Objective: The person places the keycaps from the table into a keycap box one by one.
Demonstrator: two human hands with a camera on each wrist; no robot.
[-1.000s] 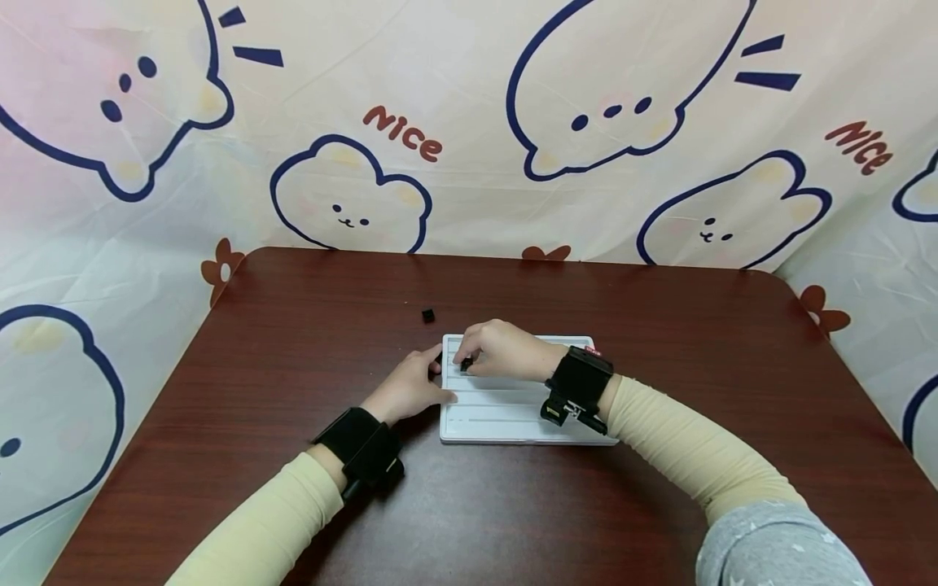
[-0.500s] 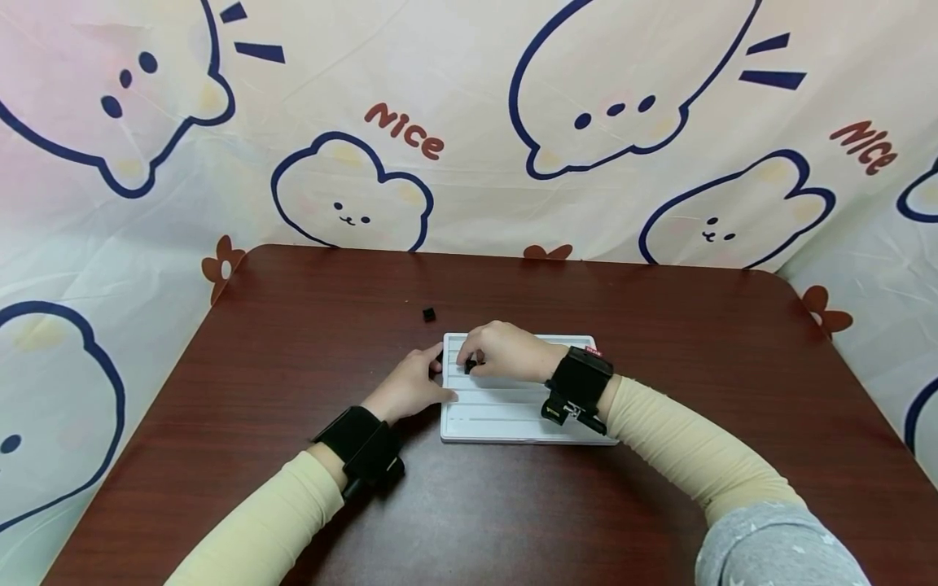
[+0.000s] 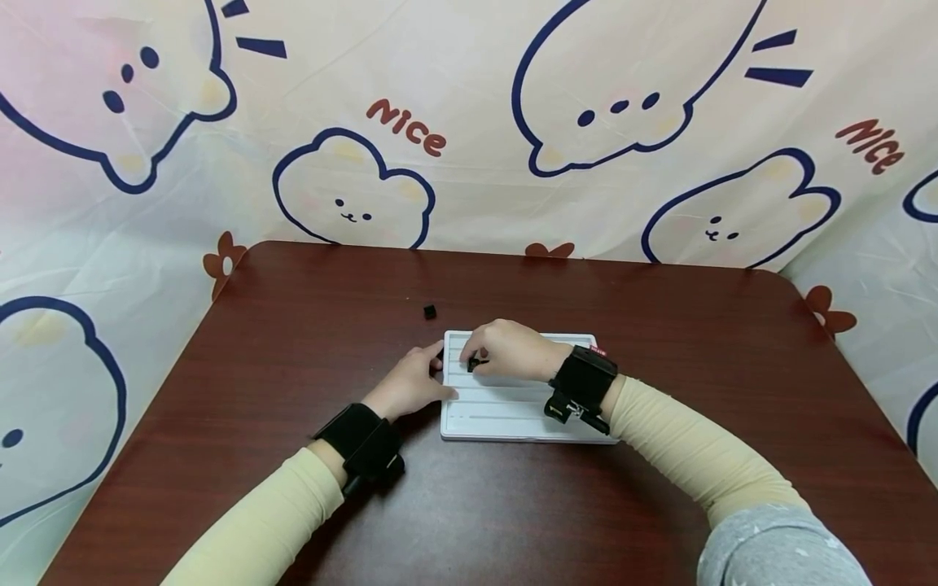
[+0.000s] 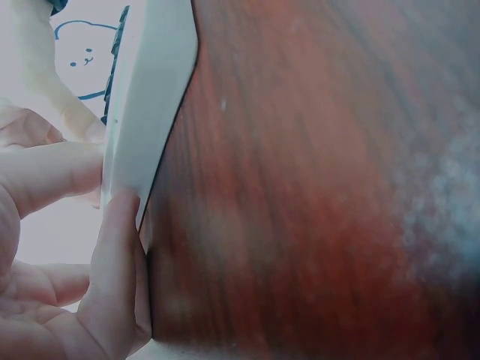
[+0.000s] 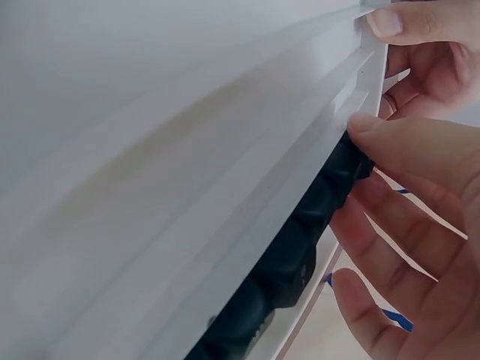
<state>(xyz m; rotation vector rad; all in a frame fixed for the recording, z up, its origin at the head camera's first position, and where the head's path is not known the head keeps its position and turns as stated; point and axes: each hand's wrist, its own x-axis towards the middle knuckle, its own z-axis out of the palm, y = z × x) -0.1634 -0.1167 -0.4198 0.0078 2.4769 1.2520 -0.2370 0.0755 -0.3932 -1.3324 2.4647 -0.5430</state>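
Note:
A white ridged tray (image 3: pixel 506 425) lies on the brown table. My left hand (image 3: pixel 412 384) grips its left edge, the thumb over the rim; in the left wrist view its fingers (image 4: pixel 112 255) press against the tray's side. Over the upper left of the tray, my right hand (image 3: pixel 516 350) pinches a small black keycap-like block (image 3: pixel 472 365). The right wrist view has this block (image 5: pixel 347 161) under the thumb at the end of a row of similar black blocks (image 5: pixel 289 270), which lines one groove. In the head view, the right hand hides most of that row.
One loose black block (image 3: pixel 429 312) sits on the table (image 3: pixel 330 309) just beyond the tray's upper left corner. A small red tag (image 3: pixel 598 351) shows at the tray's right edge, near the right wristband. Behind the table hangs a printed cloth (image 3: pixel 469 163).
My right hand has shifted slightly to the right along the groove with the black block. The left hand keeps its grip on the tray's edge. The loose block has stayed put.

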